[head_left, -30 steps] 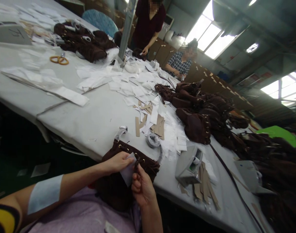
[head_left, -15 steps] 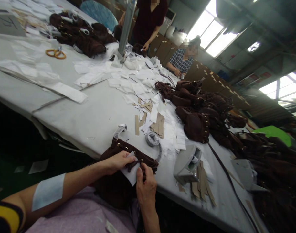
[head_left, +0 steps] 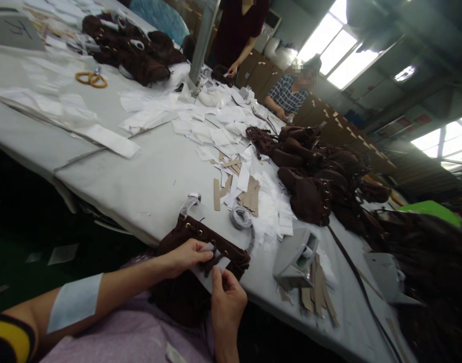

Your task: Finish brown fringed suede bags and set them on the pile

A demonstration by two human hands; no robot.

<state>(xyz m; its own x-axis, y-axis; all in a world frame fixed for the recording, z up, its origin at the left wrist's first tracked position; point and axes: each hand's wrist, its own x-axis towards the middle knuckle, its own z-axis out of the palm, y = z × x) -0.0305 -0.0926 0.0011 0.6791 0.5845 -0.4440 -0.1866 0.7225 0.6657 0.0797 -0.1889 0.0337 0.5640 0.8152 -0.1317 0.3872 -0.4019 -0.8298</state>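
A dark brown suede bag [head_left: 185,292] hangs over the near edge of the grey table [head_left: 148,181], partly on my lap. My left hand [head_left: 187,256] pinches the upper edge of a white paper piece [head_left: 204,275] against the bag's rim. My right hand [head_left: 227,302] grips the lower right part of the same paper, thumb up, by the bag's dark drawstring knot [head_left: 213,257]. Gold eyelets line the bag's rim.
White paper pieces and tan card strips [head_left: 248,194] litter the table's middle. A pile of brown bags [head_left: 314,176] lies to the right, another [head_left: 128,48] at far left. A grey tape dispenser [head_left: 293,259] sits near my hands. Orange scissors [head_left: 91,79]. Two people work at the far end.
My right hand has shifted up from a closed grip under the knot to pinching the paper's right edge. The paper now lies flatter against the bag's rim. The view has drifted slightly.
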